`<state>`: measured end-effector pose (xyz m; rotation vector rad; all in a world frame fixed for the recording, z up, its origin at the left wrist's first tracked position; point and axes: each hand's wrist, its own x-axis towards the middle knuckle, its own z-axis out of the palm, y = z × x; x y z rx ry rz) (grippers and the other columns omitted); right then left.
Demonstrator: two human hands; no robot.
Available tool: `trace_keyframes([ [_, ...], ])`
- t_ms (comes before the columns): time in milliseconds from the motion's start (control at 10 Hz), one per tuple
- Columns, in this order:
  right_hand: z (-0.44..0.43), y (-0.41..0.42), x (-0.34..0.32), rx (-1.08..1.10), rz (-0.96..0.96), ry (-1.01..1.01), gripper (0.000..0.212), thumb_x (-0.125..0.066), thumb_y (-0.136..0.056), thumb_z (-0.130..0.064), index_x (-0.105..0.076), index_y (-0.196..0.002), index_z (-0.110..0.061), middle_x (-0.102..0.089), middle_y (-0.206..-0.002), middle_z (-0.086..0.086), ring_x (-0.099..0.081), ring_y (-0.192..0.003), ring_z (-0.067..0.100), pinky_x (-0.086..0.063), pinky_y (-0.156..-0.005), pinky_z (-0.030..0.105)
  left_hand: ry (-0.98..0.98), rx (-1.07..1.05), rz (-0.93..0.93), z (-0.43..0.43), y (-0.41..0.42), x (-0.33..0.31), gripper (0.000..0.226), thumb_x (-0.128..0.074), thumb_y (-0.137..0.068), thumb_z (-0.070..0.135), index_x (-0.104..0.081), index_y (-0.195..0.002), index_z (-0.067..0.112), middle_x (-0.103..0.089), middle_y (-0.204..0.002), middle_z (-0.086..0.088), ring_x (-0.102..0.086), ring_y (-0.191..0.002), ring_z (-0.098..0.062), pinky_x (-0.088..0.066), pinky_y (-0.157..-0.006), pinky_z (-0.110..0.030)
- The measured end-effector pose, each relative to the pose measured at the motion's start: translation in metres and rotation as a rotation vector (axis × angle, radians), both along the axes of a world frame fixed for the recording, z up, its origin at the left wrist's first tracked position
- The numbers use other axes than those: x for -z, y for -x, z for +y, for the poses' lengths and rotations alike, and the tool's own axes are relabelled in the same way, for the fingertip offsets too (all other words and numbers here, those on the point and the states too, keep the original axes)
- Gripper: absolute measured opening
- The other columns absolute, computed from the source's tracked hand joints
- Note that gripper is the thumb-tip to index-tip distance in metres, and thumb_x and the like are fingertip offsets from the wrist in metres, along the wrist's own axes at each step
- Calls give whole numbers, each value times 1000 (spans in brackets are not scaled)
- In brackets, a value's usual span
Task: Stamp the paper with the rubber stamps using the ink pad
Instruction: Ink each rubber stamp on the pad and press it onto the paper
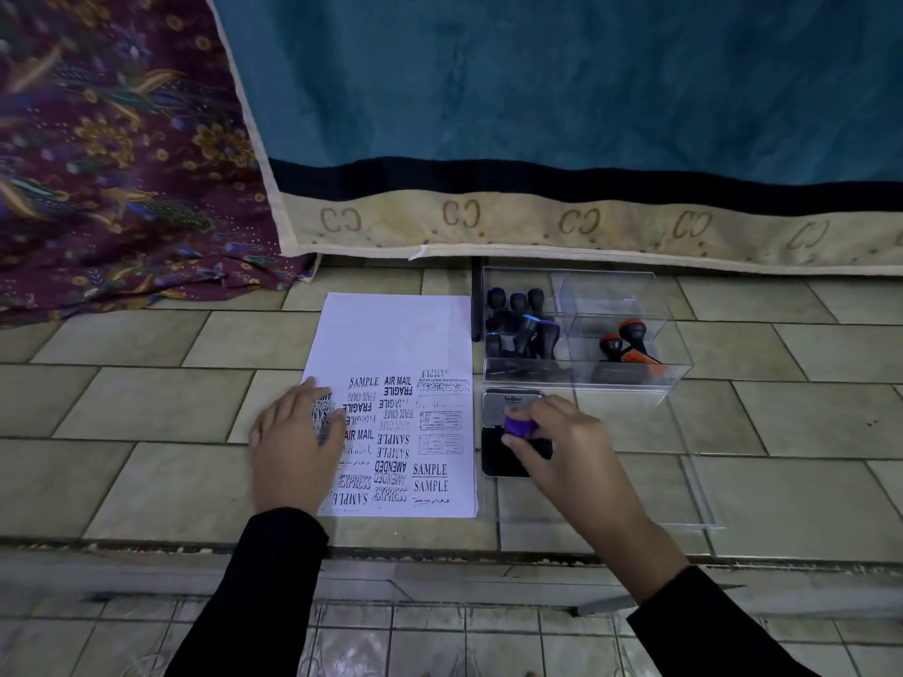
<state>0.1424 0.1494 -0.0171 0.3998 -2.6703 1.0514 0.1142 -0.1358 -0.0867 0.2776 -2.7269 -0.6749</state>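
Note:
A white sheet of paper (391, 334) lies on the tiled floor, its lower half covered with black stamp prints; the upper half is blank. My left hand (295, 444) rests flat on the sheet's lower left part. To the right of the sheet sits the open ink pad (498, 456) with its lid raised behind it. My right hand (562, 447) grips a rubber stamp with a purple top (519, 426) and holds it down on the dark pad.
A clear plastic box (586, 329) behind the ink pad holds several black stamps (523, 324) on the left and two orange-topped ones (630, 342) on the right. Its clear lid (674, 486) lies beside the pad. Teal and patterned fabrics hang behind. A floor step edge runs near me.

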Motion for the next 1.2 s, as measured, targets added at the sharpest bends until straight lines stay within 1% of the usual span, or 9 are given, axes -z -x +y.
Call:
trace_keyframes([
  [100, -4, 14, -10, 15, 24, 105, 19, -74, -79, -13, -67, -97, -11, -65, -91, -1, -65, -76, 11, -55, -73, 21, 0, 2, 4, 0, 1, 1, 28, -62, -91, 27, -62, -118, 20, -56, -138, 2, -48, -126, -24, -29, -110, -43],
  [200, -24, 46, -18, -15, 63, 159, 21, -72, -81, -11, -65, -100, -9, -66, -99, 4, -67, -79, 13, -56, -76, 23, 6, 4, 5, -1, 1, 2, 28, -62, -91, 28, -61, -118, 20, -56, -138, 1, -48, -126, -24, -29, -110, -43],
  [300, -42, 73, -16, -64, 83, 122, 20, -70, -82, -9, -65, -100, -5, -63, -97, 7, -61, -73, 9, -50, -70, 13, 18, 7, 4, -1, 1, 3, 28, -61, -91, 29, -61, -118, 21, -55, -139, 2, -48, -126, -23, -30, -110, -43],
  [400, -60, 100, -7, -88, 63, 60, 21, -68, -83, -8, -64, -102, -2, -63, -99, 12, -63, -78, 18, -53, -77, 28, 15, 4, 10, -2, 1, 4, 28, -61, -91, 30, -60, -118, 22, -55, -138, 3, -47, -126, -23, -30, -109, -42],
  [500, -65, 112, 3, -104, 27, 20, 21, -67, -85, -8, -63, -104, -1, -63, -100, 14, -63, -83, 24, -54, -80, 36, 4, 0, 17, -2, 2, 5, 28, -62, -91, 29, -61, -117, 22, -55, -138, 3, -47, -125, -22, -29, -109, -42],
  [700, -67, 116, 11, -123, -10, 21, 19, -67, -85, -6, -63, -102, 0, -63, -106, 13, -63, -82, 19, -54, -79, 29, 5, -4, 16, -3, 3, 6, 28, -62, -90, 30, -61, -117, 22, -56, -138, 4, -47, -126, -21, -29, -109, -41],
  [800, -68, 118, 12, -124, -15, 14, 17, -67, -84, -5, -63, -100, 0, -63, -105, 13, -63, -81, 20, -55, -79, 31, 7, -4, 20, -3, 3, 6, 27, -62, -90, 29, -61, -117, 23, -56, -138, 4, -47, -126, -21, -29, -109, -41],
  [1000, -74, 118, 14, -128, -26, -76, 9, -61, -86, -3, -62, -95, -2, -61, -97, 13, -61, -83, 28, -53, -77, 44, 12, -2, 19, -1, 2, 5, 28, -62, -91, 28, -61, -117, 21, -56, -138, 3, -48, -125, -22, -29, -109, -41],
  [1200, -79, 122, 6, -81, -56, -93, 9, -59, -87, -1, -61, -96, 1, -61, -100, 16, -60, -88, 29, -52, -78, 44, 16, -1, 17, 0, 1, 4, 29, -62, -91, 27, -61, -119, 18, -56, -138, 1, -48, -126, -23, -30, -110, -43],
])
